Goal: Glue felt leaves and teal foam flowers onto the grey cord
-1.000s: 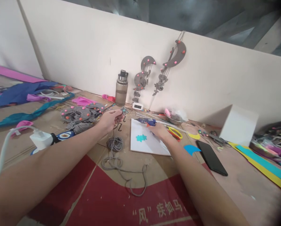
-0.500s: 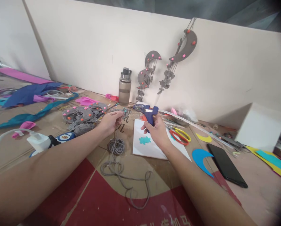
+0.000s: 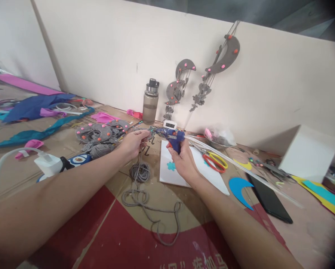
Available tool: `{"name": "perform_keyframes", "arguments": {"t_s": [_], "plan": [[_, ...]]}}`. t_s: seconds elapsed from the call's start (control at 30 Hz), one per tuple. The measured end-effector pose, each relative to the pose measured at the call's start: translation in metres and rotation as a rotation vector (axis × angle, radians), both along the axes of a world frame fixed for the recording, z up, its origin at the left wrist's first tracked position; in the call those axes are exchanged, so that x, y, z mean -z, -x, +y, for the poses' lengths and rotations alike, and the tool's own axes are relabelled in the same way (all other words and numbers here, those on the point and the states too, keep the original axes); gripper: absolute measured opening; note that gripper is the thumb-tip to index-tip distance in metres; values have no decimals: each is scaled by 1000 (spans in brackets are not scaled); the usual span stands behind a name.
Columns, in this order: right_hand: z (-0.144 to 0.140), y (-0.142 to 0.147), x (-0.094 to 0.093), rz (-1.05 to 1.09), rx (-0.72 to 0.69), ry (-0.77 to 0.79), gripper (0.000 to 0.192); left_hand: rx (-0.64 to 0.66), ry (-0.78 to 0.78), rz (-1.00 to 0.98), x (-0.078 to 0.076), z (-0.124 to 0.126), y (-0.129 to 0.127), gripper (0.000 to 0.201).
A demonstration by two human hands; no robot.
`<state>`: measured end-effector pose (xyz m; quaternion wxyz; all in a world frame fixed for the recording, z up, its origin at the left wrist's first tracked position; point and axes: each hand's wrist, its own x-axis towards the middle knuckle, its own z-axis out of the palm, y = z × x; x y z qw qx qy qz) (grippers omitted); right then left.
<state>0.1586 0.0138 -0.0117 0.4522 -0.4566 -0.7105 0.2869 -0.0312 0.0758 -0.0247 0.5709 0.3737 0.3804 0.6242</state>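
Fingers of the left hand (image 3: 133, 141) pinch a small grey piece (image 3: 148, 131) above the cord (image 3: 140, 172); the right hand (image 3: 181, 160) is wrapped around the glue gun (image 3: 173, 136), nozzle almost at the piece. Step in hand: gluing, it seems. Next calls for a steady nozzle, touching the piece, clear of fingertips.

1 glue gun (image 3: 173, 137), 1 bottle (image 3: 150, 101), 1 scissors (image 3: 215, 160), 1 phone (image 3: 270, 200), 3 hanging moon decos (image 3: 225, 54), 1 white box (image 3: 307, 153)
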Motion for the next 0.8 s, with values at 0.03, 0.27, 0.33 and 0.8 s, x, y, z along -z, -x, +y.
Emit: {"name": "perform_keyframes", "arguments": {"t_s": [0.03,0.27,0.33,0.8], "plan": [[1,0,1,-24,20,-35,29,9,-12,15,0,-1,0,20],[2,2,5,-167,127,-149,24,25,-66,109,-1,-5,-3,24],[1,2,3,-195,157,-145,25,18,-68,117,0,-4,-3,26],[1,2,6,-239,192,-172,26,5,-63,150,1,-5,-5,28]]}}
